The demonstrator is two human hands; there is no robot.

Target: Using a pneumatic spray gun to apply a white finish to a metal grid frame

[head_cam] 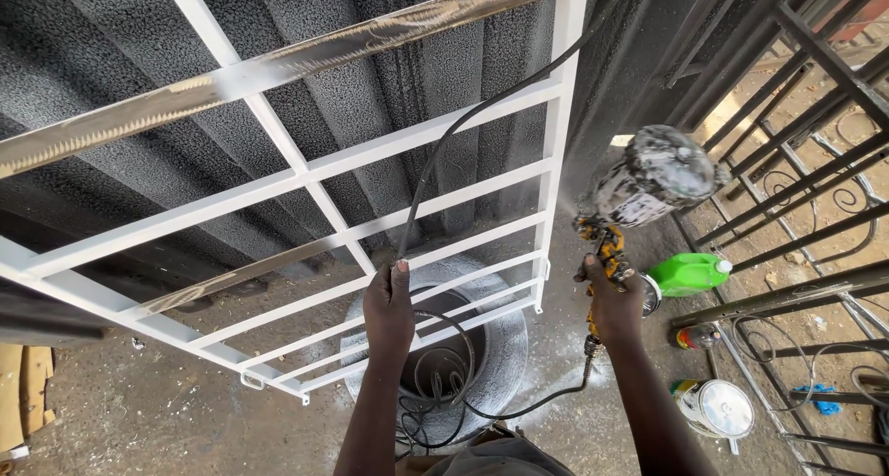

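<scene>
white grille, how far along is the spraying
Done: most bars of the white grille already look coated white. In hand: the right hand holds the spray gun at the grille's right edge, mist visible there; the left hand holds the black hose clear. Left: two diagonal strips look bare and shiny.

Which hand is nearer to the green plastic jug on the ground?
Right. The right hand, gripping the paint-spattered spray gun, is just left of the green plastic jug. The left hand, holding the black hose, is farther left.
</scene>
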